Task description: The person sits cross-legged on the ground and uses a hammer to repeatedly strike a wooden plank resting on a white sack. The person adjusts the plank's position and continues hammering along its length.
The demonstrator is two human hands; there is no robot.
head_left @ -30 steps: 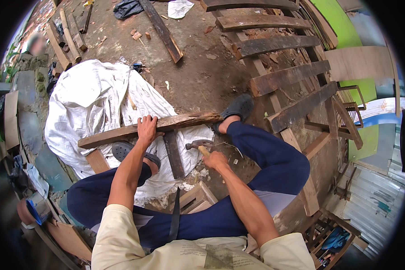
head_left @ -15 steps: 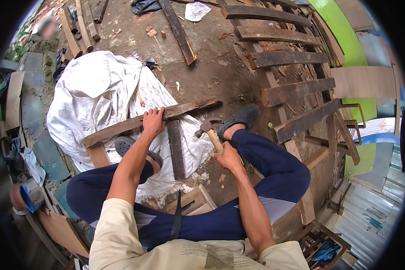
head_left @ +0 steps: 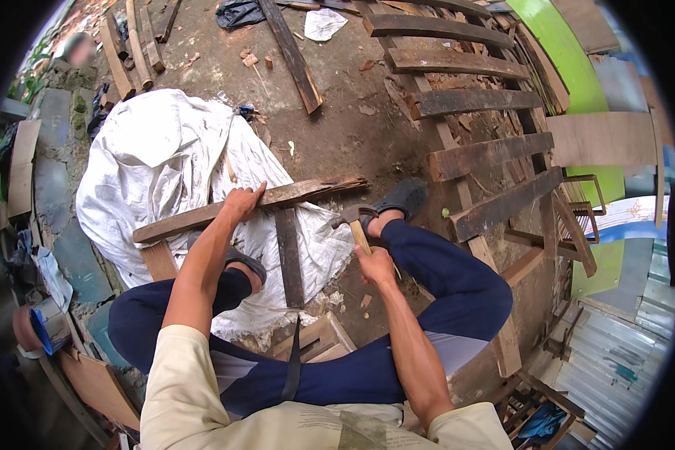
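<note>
A long, worn wooden plank [head_left: 311, 188] with a splintered right end lies slantwise before me. My left hand [head_left: 240, 204] is closed over its middle, the index finger stretched along the wood. In my right hand [head_left: 376, 265] is a claw hammer [head_left: 359, 235], held by its wooden handle with the head up, just below the plank's right end and apart from it. A short dark board [head_left: 289, 259] runs from under the plank toward me. Another lighter board [head_left: 159, 260] sits beneath its left end. A white sheet [head_left: 150, 161] is spread under these pieces.
A slatted wooden frame [head_left: 490, 156] stretches along the right side. Loose timber [head_left: 291, 54] lies on the dirt ground ahead, with more sticks at the far left. My clog-covered feet are close to the plank. A wooden box-like piece [head_left: 316, 341] sits between my legs.
My left hand has shifted slightly left and nearer along the plank, its index finger now extended. The hammer has moved slightly right and down, its head turned a little.
</note>
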